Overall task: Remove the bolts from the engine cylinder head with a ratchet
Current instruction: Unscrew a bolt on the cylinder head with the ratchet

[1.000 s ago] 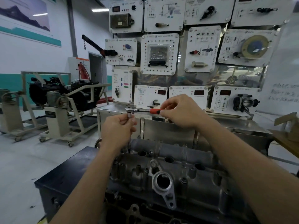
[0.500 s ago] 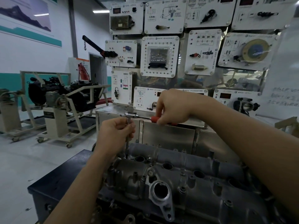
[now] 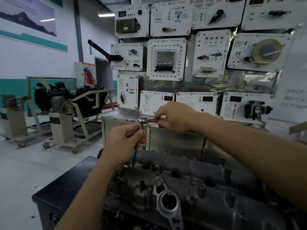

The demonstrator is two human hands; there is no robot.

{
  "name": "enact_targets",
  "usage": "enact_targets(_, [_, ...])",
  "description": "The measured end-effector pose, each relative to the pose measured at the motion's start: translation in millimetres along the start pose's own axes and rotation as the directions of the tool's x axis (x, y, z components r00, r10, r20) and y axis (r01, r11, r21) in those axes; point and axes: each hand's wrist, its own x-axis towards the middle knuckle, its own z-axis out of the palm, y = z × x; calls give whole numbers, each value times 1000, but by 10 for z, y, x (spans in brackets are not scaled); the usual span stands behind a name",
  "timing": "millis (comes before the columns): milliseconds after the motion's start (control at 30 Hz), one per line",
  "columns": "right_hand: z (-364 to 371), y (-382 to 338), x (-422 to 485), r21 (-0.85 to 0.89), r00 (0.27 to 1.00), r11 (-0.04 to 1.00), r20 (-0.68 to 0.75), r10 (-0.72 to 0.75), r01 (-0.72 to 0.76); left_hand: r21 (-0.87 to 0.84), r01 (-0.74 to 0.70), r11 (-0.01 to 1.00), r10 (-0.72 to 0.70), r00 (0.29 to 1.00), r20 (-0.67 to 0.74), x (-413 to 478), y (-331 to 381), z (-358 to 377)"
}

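The grey engine cylinder head (image 3: 196,188) fills the lower middle, resting on a dark stand (image 3: 66,183). A ratchet (image 3: 143,120) with a chrome head and red handle stands over the head's far left corner on a long extension bar (image 3: 135,153) that reaches down to a bolt there. My left hand (image 3: 123,143) grips the extension just under the ratchet head. My right hand (image 3: 174,117) holds the red handle, covering most of it. Small bolts (image 3: 167,153) stick up along the head's far edge.
A steel cabinet (image 3: 174,141) stands right behind the engine, with a wall of white training panels (image 3: 166,58) above it. To the left, an engine on a wheeled cream frame (image 3: 69,103) stands on the grey floor. A wooden piece (image 3: 297,128) is at the right edge.
My right hand has swung the red handle, ending closer to the ratchet head. My left hand keeps its grip on the extension. The view has shifted slightly.
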Motion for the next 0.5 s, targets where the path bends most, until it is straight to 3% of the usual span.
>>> enact_targets(167, [-295,-121,-351,167,999,985,5,-37,36,37,-22,999,25,995,-96,29,-55,46])
enact_targets(400, [-623,-473,-347,280,976,960,208,-58,-2,4,13,1000,-12,985,-171,20,-46,42])
enact_targets(500, [-671,-339,-256,251,957,967,289,-23,-52,-43,32,999,-39,985,-168,8,-42,7])
